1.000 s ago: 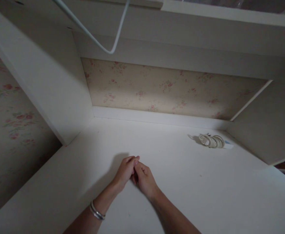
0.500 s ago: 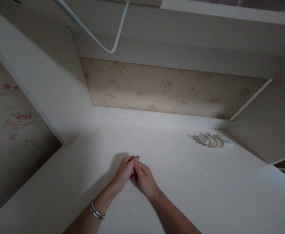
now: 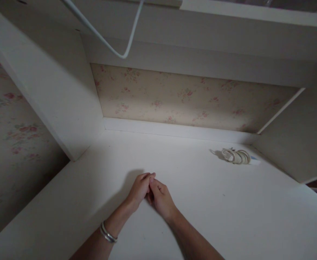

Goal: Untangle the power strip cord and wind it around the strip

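My left hand (image 3: pixel 141 188) and my right hand (image 3: pixel 161 200) rest together on the white desktop (image 3: pixel 115 155), near its middle. Their curled fingers meet and touch at the tips, with the right thumb lying against the left fingers. Both hands are closed, and no object shows in either one. The undersides of the fingers are partly hidden. A silver bangle (image 3: pixel 108 233) sits around my left wrist.
Toward the back right lies a coiled white cord (image 3: pixel 238 156) with a white block at its end. Side panels (image 3: pixel 66 104) flank the desk, and flowered wallpaper (image 3: pixel 169 97) shows behind. A pale bent rod (image 3: pixel 123 56) hangs below the shelf overhead.
The view has shifted very slightly. My hands keep the same closed pose on the desktop, and nothing else has moved.
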{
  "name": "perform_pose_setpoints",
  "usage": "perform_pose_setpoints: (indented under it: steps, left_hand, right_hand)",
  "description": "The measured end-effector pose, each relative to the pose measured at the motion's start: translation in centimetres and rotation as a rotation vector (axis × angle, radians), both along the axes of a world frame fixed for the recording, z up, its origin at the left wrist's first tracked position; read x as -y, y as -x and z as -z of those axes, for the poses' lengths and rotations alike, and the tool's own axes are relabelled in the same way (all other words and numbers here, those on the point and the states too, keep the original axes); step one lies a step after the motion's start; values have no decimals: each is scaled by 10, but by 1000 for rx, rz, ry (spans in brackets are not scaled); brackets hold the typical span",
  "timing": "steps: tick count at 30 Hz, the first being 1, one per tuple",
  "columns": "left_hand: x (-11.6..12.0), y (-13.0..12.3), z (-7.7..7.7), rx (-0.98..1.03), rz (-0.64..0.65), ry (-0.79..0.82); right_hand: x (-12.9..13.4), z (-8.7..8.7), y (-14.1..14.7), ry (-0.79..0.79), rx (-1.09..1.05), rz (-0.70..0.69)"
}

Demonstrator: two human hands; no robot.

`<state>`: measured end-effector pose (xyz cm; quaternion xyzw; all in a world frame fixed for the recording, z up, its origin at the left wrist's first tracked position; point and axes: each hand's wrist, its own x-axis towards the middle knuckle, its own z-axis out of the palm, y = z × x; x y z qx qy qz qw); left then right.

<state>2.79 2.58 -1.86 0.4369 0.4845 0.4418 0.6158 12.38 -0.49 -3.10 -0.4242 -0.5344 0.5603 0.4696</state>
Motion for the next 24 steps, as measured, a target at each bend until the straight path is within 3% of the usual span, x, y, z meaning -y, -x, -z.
perform_pose_setpoints:
  steps: [8,24]
  left_hand:
    - [2,0,-4,-38,2,11]
    - [0,0,3,-16,10,23]
  right_hand:
    - [0,-3,0,-1,-7,3]
    - [1,-6,-1,-4,17,6]
